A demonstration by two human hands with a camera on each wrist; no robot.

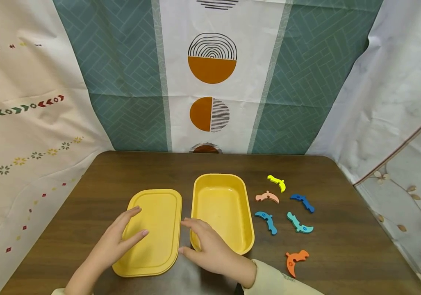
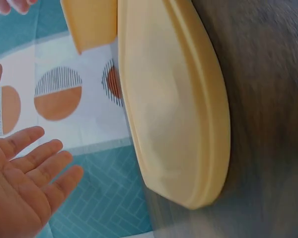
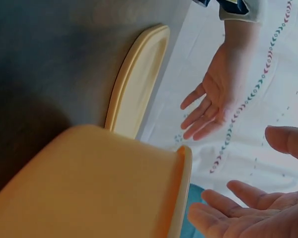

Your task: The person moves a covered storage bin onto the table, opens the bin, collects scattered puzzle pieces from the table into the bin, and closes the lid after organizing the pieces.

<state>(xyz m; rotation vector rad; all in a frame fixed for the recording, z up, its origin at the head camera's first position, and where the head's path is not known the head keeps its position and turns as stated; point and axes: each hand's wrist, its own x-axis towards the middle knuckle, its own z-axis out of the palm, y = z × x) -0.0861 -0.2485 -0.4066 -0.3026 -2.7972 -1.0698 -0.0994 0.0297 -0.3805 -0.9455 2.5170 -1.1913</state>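
A flat yellow lid (image 1: 155, 233) lies on the table, left of a yellow rectangular box (image 1: 222, 209) whose top is uncovered. My left hand (image 1: 112, 241) hovers over the lid's left part, fingers spread and holding nothing; its extended fingers (image 2: 44, 173) show apart from the lid in the left wrist view. Above the box's near left corner is my right hand (image 1: 208, 248), thumb and fingers parted with nothing between them. In the right wrist view, the right hand (image 3: 258, 208) stands clear of the box's rim, and the left hand (image 3: 213, 94) appears beyond the lid.
Several small curved pieces lie scattered right of the box: yellow (image 1: 277, 182), pink (image 1: 267, 197), dark blue (image 1: 303, 203), blue (image 1: 267, 221), turquoise (image 1: 299, 223) and orange (image 1: 296, 262). Patterned cloths (image 1: 129, 73) hang behind and beside the brown table (image 1: 343, 246).
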